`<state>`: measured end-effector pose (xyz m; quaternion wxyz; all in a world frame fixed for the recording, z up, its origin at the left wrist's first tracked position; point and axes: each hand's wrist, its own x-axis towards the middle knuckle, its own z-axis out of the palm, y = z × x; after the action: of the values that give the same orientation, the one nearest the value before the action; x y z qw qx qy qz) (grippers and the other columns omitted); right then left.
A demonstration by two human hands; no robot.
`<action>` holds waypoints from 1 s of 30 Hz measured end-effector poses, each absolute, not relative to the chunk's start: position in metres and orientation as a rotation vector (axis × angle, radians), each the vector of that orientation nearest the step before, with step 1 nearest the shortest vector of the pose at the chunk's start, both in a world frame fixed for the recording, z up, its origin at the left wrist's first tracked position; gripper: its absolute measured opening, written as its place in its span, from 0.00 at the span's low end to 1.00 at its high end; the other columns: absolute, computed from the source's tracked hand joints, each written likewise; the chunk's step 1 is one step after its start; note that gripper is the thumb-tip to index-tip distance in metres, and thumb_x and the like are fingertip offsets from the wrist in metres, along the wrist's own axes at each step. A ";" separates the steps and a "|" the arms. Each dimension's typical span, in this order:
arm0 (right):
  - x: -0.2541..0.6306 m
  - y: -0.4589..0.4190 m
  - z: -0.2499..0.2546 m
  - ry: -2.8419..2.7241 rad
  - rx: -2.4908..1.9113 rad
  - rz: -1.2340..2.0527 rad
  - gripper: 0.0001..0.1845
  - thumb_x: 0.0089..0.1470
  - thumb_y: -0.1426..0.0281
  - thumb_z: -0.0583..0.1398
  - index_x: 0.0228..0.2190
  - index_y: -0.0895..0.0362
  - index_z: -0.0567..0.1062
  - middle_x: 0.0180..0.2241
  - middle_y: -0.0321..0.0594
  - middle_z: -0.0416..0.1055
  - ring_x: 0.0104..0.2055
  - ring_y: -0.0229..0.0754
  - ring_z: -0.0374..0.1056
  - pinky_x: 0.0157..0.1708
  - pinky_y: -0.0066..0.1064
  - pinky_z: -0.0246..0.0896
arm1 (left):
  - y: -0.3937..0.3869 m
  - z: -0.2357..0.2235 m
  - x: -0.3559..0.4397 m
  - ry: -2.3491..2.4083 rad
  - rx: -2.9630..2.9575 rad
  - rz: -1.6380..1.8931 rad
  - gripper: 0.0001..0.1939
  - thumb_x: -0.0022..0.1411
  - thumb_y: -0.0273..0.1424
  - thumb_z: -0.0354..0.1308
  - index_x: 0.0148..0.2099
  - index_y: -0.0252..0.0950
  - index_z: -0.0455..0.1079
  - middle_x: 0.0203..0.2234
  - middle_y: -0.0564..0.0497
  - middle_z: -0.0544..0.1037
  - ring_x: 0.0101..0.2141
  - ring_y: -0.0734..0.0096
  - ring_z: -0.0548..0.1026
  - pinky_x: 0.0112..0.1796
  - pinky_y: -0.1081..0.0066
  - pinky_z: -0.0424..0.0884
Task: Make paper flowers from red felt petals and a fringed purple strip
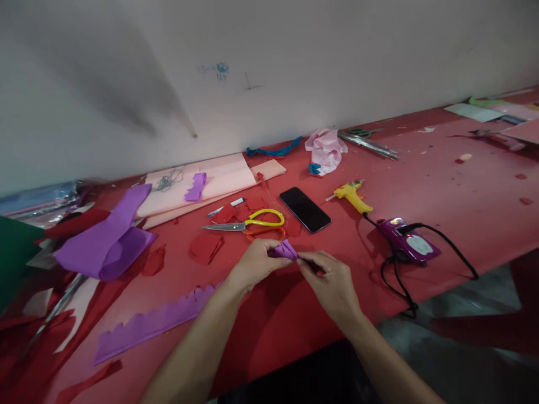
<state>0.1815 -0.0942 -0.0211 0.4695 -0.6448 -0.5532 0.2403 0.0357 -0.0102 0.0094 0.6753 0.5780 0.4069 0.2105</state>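
Note:
My left hand (257,262) pinches a small rolled piece of purple crepe paper (285,250) between thumb and fingers. My right hand (330,280) grips the lower right end of the same roll with its fingertips. From near my left wrist, a long purple strip with a scalloped edge (151,322) lies across the table to the left; my forearm hides whether it joins the roll. Just beyond my hands are scissors (236,226) with yellow and orange handles, and a dark-screened phone (305,209).
A yellow glue gun (352,196) lies at the right, its cord running to a purple power box (408,241) with looped black cables. Folded peach paper (227,179), crumpled pink paper (325,148) and a purple sheet (105,241) lie along the back and left. Red scraps (205,248) are scattered about.

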 end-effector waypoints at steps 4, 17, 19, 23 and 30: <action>0.181 -0.097 -0.023 -1.416 -1.568 0.451 0.09 0.54 0.73 0.58 0.35 0.55 0.80 0.29 0.38 0.76 0.29 0.39 0.70 0.32 0.30 0.65 | -0.010 0.002 0.035 0.903 1.304 0.488 0.03 0.48 0.25 0.63 0.30 0.34 0.76 0.28 0.51 0.78 0.32 0.72 0.74 0.40 0.69 0.68; 0.181 -0.097 -0.013 -1.341 -1.557 0.635 0.08 0.54 0.68 0.60 0.35 0.54 0.79 0.31 0.38 0.78 0.29 0.40 0.71 0.30 0.30 0.66 | -0.010 0.001 0.034 0.892 1.375 0.495 0.08 0.51 0.32 0.63 0.32 0.33 0.77 0.27 0.50 0.78 0.30 0.70 0.73 0.36 0.70 0.66; 0.182 -0.097 -0.014 -1.327 -1.545 0.643 0.08 0.54 0.68 0.60 0.35 0.53 0.79 0.32 0.38 0.79 0.31 0.41 0.72 0.32 0.30 0.67 | -0.011 0.003 0.034 0.893 1.427 0.490 0.08 0.52 0.32 0.62 0.33 0.33 0.77 0.28 0.50 0.78 0.31 0.69 0.73 0.37 0.69 0.66; 0.182 -0.097 -0.018 -1.380 -1.534 0.468 0.07 0.54 0.70 0.59 0.33 0.53 0.79 0.30 0.37 0.78 0.31 0.41 0.71 0.34 0.32 0.67 | -0.010 0.007 0.032 0.881 1.489 0.440 0.09 0.52 0.30 0.59 0.36 0.34 0.76 0.29 0.51 0.78 0.33 0.68 0.74 0.39 0.68 0.67; 0.187 -0.094 -0.026 -1.448 -1.587 0.327 0.06 0.54 0.71 0.58 0.32 0.55 0.77 0.27 0.39 0.74 0.27 0.40 0.69 0.30 0.31 0.65 | -0.012 0.018 -0.003 1.033 1.810 0.194 0.19 0.44 0.34 0.65 0.42 0.36 0.72 0.38 0.47 0.78 0.38 0.61 0.74 0.38 0.68 0.66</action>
<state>0.1866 -0.0941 -0.0256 0.4655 -0.6464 -0.5898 0.1330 -0.0032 -0.0124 0.0181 0.5007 0.7485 0.4274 0.0802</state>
